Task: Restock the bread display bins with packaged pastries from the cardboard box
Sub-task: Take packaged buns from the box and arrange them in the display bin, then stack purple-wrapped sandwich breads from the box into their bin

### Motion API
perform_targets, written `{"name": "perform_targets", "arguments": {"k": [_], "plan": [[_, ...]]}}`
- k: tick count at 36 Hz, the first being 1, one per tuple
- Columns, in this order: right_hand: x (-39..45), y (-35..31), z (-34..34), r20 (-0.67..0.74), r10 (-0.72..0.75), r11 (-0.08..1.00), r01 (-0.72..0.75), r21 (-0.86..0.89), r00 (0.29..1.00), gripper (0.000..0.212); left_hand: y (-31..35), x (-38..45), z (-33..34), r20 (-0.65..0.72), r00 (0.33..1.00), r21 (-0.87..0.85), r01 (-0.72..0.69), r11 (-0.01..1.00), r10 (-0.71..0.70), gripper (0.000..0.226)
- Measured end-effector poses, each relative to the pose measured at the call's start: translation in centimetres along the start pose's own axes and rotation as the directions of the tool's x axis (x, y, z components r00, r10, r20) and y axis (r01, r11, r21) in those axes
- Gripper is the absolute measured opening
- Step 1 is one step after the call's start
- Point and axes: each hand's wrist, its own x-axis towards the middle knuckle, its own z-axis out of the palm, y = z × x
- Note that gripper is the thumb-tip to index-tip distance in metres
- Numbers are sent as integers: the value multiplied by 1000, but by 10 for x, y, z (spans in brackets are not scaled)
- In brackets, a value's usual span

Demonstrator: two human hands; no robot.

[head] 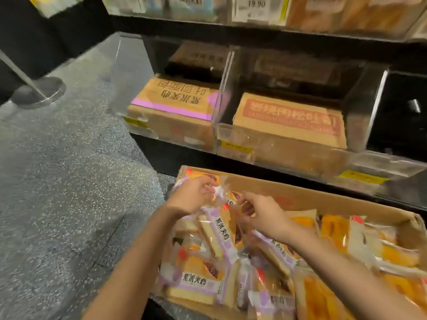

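An open cardboard box [323, 199] on the floor holds several clear-wrapped pastries with purple labels on the left and orange ones [335, 229] on the right. My left hand [191, 196] grips the top edge of a purple-label pastry pack [221, 229] at the box's far left corner. My right hand [263, 213] pinches the wrapper of a neighbouring pack close beside it. Clear acrylic display bins [221, 93] stand just beyond the box on the lowest shelf.
The left bin holds a closed carton with a purple stripe [175, 100]; the middle bin holds a carton with red print [291, 118]. A dark bin [402, 107] is at right. Upper bins carry a price tag [256, 5]. A stanchion base [39, 91] stands on the speckled floor.
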Motion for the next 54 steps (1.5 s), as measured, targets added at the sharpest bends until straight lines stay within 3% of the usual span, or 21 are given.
{"name": "perform_targets", "arguments": {"k": [2,5,7,10,12,16,19,23,31,33,36,38,40,42,43,45,47,50,54], "plan": [[10,11,18,28,-18,1000,18,-11,999,25,-10,13,7,-31,998,41,-52,998,53,30],[24,25,39,108,17,996,-8,-85,994,29,-7,28,3,17,991,235,-131,963,130,28],[33,28,45,181,64,991,-41,-124,981,26,2,30,-4,-5,987,215,-155,964,160,25],[40,29,47,270,108,993,-115,11,957,34,8,28,-7,-39,974,199,-213,956,225,20],[41,32,48,300,121,975,-170,141,946,30,5,24,-4,27,976,246,-214,945,214,22],[37,34,55,287,96,961,-164,224,953,20,-12,16,0,152,980,385,-177,906,127,55],[30,31,57,269,43,946,-126,299,962,15,-16,4,0,224,971,390,-170,905,86,68],[19,25,44,140,-31,919,-27,393,990,23,-13,-5,-3,263,960,273,-170,947,97,65],[2,17,10,-8,-178,760,142,634,984,22,-14,-15,-17,180,964,-53,-191,980,198,33],[3,17,12,-43,-176,718,159,678,983,22,-16,-20,-18,168,964,-169,-176,970,204,15],[13,16,20,-142,-6,676,108,729,990,19,-21,-23,-19,68,979,-248,-168,954,190,6],[19,13,28,-35,192,625,-95,774,981,28,-27,-24,-21,-32,986,-279,-166,946,163,9],[11,13,43,148,187,747,-239,620,971,30,-33,-25,-22,-143,983,-328,-156,932,115,9],[3,10,59,253,58,939,-139,315,966,28,-37,-27,-22,-228,970,-362,-159,918,78,8],[-3,8,66,294,-20,985,-30,167,956,22,-39,-27,-23,-263,962,-373,-168,913,69,8],[-12,2,80,362,-136,984,169,-63,922,17,-41,-27,-24,-324,944,-392,-191,900,59,8],[-18,-5,90,370,-162,945,252,-209,915,39,-41,-27,-24,-364,930,-408,-210,888,52,8],[-21,-9,100,386,-197,909,315,-274,901,42,-36,-27,-20,-402,915,-443,-234,866,41,7],[-18,-11,89,368,-218,920,316,-231,904,38,-30,-27,-18,-440,897,-452,-263,853,43,4]]}}
